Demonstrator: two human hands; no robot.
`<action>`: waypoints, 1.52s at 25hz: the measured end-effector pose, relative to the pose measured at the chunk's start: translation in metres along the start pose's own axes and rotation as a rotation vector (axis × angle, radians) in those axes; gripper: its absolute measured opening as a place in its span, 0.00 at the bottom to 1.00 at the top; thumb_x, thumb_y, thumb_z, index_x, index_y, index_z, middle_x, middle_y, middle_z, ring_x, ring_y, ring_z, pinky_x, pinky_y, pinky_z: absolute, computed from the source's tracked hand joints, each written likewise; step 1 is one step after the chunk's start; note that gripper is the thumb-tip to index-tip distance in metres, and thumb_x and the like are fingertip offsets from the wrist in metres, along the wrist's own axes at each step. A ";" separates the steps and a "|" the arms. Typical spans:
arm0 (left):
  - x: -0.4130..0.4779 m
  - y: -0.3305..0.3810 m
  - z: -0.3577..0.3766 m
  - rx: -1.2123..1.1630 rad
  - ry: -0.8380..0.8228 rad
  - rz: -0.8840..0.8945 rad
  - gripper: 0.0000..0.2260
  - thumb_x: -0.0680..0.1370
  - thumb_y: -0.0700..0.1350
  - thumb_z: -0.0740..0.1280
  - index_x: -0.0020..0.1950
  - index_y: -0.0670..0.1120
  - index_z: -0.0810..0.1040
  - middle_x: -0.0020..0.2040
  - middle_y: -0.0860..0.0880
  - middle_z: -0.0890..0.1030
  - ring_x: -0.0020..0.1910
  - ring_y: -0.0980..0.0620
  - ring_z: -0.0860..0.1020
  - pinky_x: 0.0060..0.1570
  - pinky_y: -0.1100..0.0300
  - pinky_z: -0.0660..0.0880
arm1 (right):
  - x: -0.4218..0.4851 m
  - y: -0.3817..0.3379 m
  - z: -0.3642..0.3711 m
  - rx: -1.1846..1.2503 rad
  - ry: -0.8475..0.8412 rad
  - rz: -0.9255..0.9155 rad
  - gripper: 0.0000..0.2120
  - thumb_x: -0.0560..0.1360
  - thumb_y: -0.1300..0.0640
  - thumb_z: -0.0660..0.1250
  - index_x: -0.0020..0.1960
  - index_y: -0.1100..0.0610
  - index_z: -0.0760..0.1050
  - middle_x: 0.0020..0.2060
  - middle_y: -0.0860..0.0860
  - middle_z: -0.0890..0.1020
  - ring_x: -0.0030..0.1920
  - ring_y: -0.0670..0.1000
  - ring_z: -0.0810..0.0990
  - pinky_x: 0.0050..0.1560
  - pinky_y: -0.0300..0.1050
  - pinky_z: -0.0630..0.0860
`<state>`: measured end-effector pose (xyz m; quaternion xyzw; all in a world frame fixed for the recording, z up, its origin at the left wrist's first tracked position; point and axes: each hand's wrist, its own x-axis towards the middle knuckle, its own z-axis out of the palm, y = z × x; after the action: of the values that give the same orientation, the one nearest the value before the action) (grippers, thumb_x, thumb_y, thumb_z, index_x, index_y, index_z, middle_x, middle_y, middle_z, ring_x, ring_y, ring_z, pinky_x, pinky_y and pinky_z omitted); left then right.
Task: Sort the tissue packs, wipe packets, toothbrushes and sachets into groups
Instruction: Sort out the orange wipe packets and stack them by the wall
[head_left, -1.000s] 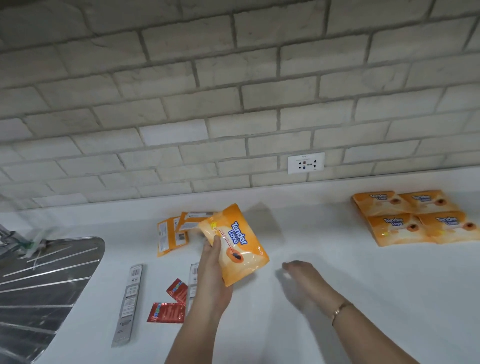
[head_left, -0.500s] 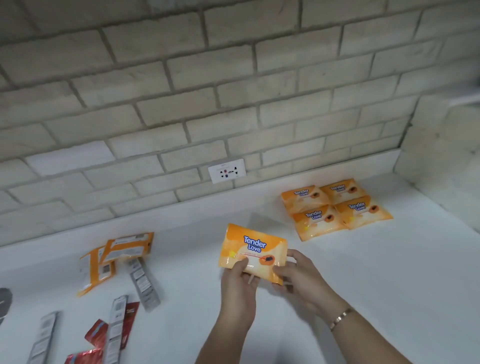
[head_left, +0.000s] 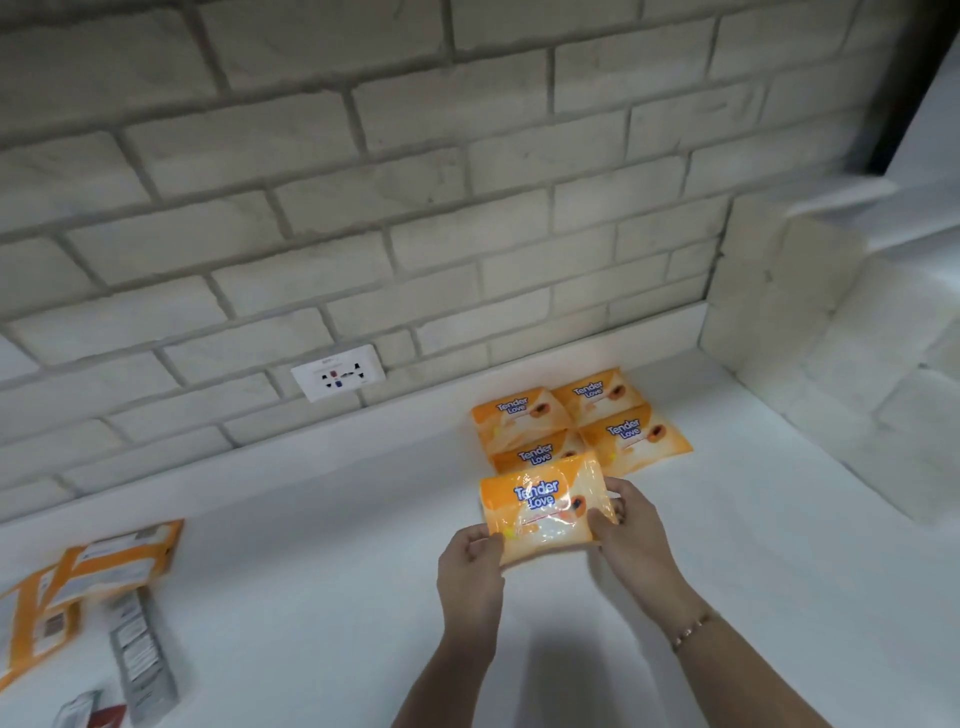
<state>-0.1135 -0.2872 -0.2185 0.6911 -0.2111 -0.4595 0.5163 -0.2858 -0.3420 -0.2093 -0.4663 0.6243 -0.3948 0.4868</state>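
Observation:
Both hands hold one orange "Tender Love" wipe pack (head_left: 543, 506) just above the white counter. My left hand (head_left: 470, 564) pinches its lower left corner, and my right hand (head_left: 631, 525) grips its right edge. Right behind it lies a group of several matching orange packs (head_left: 631, 431), and the held pack overlaps the nearest one. At the far left lie orange packets face down (head_left: 122, 553), grey toothbrush boxes (head_left: 140, 654) and part of a red sachet (head_left: 109, 717) at the bottom edge.
A white counter (head_left: 311, 597) runs along a pale brick wall with a white power socket (head_left: 337, 376). The wall turns a corner at the right (head_left: 810, 374), close behind the orange pack group.
The pack passed from my left hand alone to both hands and travelled right toward the orange pack group. The view swung right, so the sink went out of sight.

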 end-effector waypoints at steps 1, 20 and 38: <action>0.002 0.003 0.014 0.052 -0.005 0.012 0.05 0.75 0.43 0.69 0.48 0.48 0.83 0.42 0.47 0.86 0.40 0.48 0.80 0.40 0.54 0.76 | 0.012 0.002 -0.010 -0.023 0.032 -0.011 0.17 0.78 0.67 0.65 0.60 0.49 0.78 0.47 0.49 0.86 0.49 0.52 0.85 0.50 0.48 0.80; 0.124 0.104 0.169 0.808 -0.040 0.433 0.10 0.79 0.46 0.62 0.55 0.49 0.82 0.51 0.50 0.82 0.50 0.49 0.79 0.47 0.54 0.78 | 0.237 -0.043 -0.093 -0.700 0.059 -0.093 0.21 0.82 0.49 0.59 0.75 0.47 0.70 0.67 0.55 0.76 0.69 0.60 0.69 0.64 0.54 0.71; 0.092 0.070 0.072 1.056 -0.139 0.557 0.12 0.81 0.54 0.60 0.58 0.55 0.81 0.56 0.52 0.82 0.53 0.49 0.79 0.54 0.54 0.77 | 0.134 -0.016 -0.028 -0.678 0.086 -0.393 0.18 0.72 0.51 0.65 0.60 0.51 0.82 0.59 0.52 0.82 0.61 0.59 0.74 0.60 0.56 0.74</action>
<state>-0.1173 -0.4217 -0.1963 0.7413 -0.6172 -0.1840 0.1889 -0.3225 -0.4746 -0.2198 -0.6943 0.6379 -0.2711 0.1937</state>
